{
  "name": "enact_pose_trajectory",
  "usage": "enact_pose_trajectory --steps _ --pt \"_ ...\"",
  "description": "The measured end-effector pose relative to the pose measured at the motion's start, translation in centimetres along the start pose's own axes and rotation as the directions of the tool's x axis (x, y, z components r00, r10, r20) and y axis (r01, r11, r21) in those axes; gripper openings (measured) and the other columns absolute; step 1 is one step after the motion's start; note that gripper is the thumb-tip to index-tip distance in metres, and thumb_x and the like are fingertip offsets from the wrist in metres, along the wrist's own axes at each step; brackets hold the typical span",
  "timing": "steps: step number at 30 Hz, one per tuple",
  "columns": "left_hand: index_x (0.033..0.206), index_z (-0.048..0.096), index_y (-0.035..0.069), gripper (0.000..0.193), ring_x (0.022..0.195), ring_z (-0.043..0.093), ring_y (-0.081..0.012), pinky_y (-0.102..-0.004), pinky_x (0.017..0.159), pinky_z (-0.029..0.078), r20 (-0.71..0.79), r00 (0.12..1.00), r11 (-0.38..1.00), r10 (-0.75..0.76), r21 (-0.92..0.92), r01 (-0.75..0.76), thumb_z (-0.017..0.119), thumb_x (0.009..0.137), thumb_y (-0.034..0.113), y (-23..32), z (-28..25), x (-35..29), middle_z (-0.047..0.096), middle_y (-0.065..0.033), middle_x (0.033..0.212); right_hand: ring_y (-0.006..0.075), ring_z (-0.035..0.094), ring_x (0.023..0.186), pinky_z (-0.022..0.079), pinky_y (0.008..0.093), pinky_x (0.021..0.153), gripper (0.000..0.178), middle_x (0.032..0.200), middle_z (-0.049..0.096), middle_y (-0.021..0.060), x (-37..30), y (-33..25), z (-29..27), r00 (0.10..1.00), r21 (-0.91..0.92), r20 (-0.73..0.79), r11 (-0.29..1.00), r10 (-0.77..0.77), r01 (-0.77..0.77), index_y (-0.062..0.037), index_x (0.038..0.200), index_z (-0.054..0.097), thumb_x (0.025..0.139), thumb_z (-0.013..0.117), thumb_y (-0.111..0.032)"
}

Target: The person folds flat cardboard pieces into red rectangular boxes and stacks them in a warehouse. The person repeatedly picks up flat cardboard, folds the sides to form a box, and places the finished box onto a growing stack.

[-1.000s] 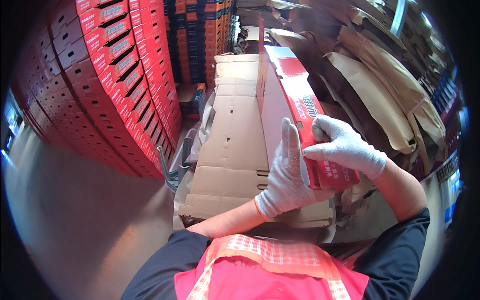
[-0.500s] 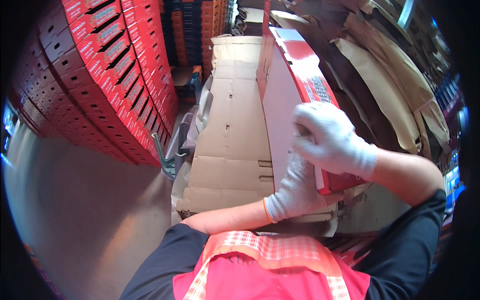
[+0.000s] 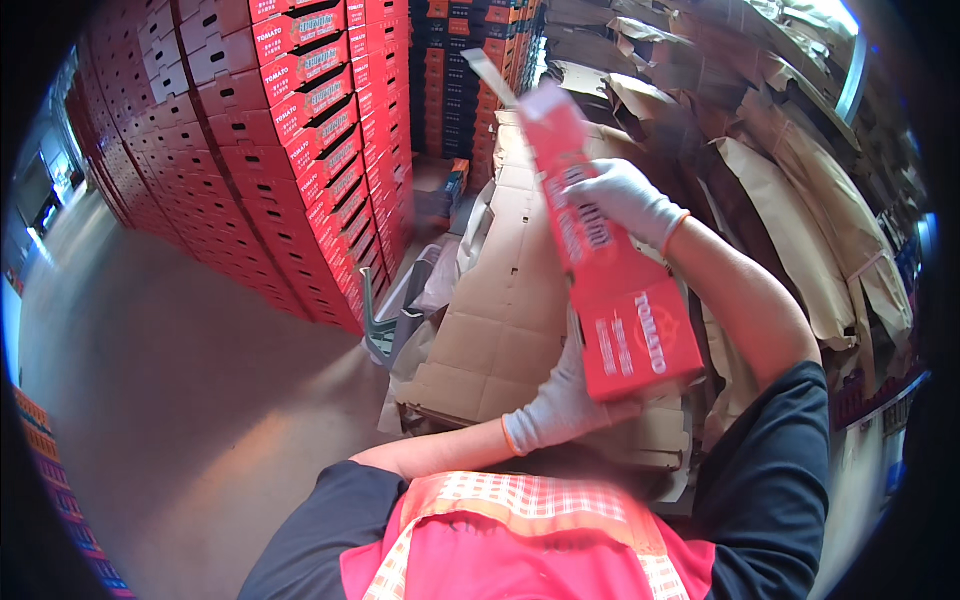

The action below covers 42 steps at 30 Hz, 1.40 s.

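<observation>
From where I stand, the person's right hand, in a pale knitted glove, lies on the upper part of a red cardboard carton. Its fingers are bent onto the printed side; whether they pinch the wall or only press on it, I can't tell. The left hand, gloved alike, is half curled around the carton's near lower end, thumb up the left side and fingers tucked underneath, so that end sits well supported.

The carton is long and narrow from here, tilted with its far end up and to the left, above a pile of flattened brown cardboard. I'd judge it light and fairly stiff along its folds, though the broad panels would likely bow or dent under a hard squeeze. The glossy print may be a little slick, but knitted gloves should help. The folded corners and edges look the surest places to hold; the thin pale flap at the far end looks the easiest to bend.

Left of the pile is a grey plastic tub, and beyond it rises a tall stack of red cartons. Dark and orange cartons stand behind; brown paper bundles crowd the right.
</observation>
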<state>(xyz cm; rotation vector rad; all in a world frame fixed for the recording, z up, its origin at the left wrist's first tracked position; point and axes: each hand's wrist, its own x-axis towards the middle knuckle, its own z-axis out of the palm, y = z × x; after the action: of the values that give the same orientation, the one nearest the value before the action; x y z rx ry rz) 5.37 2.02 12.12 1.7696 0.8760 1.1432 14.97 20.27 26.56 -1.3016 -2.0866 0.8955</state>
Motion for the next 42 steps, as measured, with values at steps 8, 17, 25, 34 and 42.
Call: enact_pose_trajectory --steps 8,17,25,34,42 --pt "0.136 0.055 0.002 0.057 0.116 0.060 -0.0359 -0.0429 0.100 0.047 0.441 0.841 0.883 0.314 0.189 -0.429 0.072 0.087 0.025 2.9 -9.8 -5.2 0.061 -0.0183 0.128 0.0328 0.072 0.081 0.056 0.0458 0.069 0.010 0.083 0.072 0.0142 -3.6 14.4 0.9 0.986 -0.915 0.102 0.377 -0.130 0.144 -0.0119 0.082 0.073 0.078 0.064 -0.015" --pt "0.146 0.043 0.013 0.085 0.144 0.032 -0.0301 -0.0603 0.116 0.021 0.562 0.797 0.103 -0.224 0.826 -0.554 0.076 0.072 0.040 -5.3 -20.9 -1.3 0.038 -0.0092 0.155 0.0275 0.058 0.114 0.051 0.0395 0.086 0.069 0.130 0.057 0.0075 -19.0 20.1 0.6 0.817 -0.656 0.490 0.489 -0.304 0.575 -0.0186 0.128 0.057 0.063 0.082 -0.026" --pt "0.102 0.070 0.016 0.029 0.070 0.067 -0.0317 -0.0419 0.064 0.054 0.468 0.879 0.423 -0.091 0.817 -0.391 0.076 0.079 0.032 -8.2 -13.8 4.6 0.066 -0.0122 0.072 0.0325 0.068 0.077 0.054 0.0390 0.067 0.060 0.086 0.068 0.0123 -20.7 15.1 2.0 0.949 -0.563 -0.016 0.787 -0.315 0.252 -0.0097 0.117 0.061 0.070 0.085 -0.039" --pt "0.145 0.039 0.003 0.096 0.124 0.054 -0.0325 -0.0376 0.103 0.043 0.908 0.309 0.945 -0.283 0.319 -0.072 0.084 0.073 0.047 1.5 -12.3 -2.5 0.056 -0.0222 0.133 0.0243 0.067 0.096 0.055 0.0370 0.081 0.076 0.114 0.068 0.0149 -25.9 10.2 -1.1 0.657 -0.336 0.680 0.935 0.324 -0.114 -0.0050 0.134 0.055 0.078 0.081 -0.049" --pt "0.138 0.058 0.018 0.061 0.136 0.045 -0.0231 -0.0418 0.111 0.033 0.660 0.378 0.719 -0.650 0.695 0.023 0.077 0.081 0.030 0.6 -16.6 -1.1 0.047 -0.0082 0.150 0.0348 0.060 0.116 0.050 0.0409 0.097 0.063 0.128 0.061 0.0176 -25.3 10.3 -1.6 0.787 -0.413 0.595 0.902 0.161 0.128 -0.0101 0.133 0.055 0.077 0.075 -0.032"
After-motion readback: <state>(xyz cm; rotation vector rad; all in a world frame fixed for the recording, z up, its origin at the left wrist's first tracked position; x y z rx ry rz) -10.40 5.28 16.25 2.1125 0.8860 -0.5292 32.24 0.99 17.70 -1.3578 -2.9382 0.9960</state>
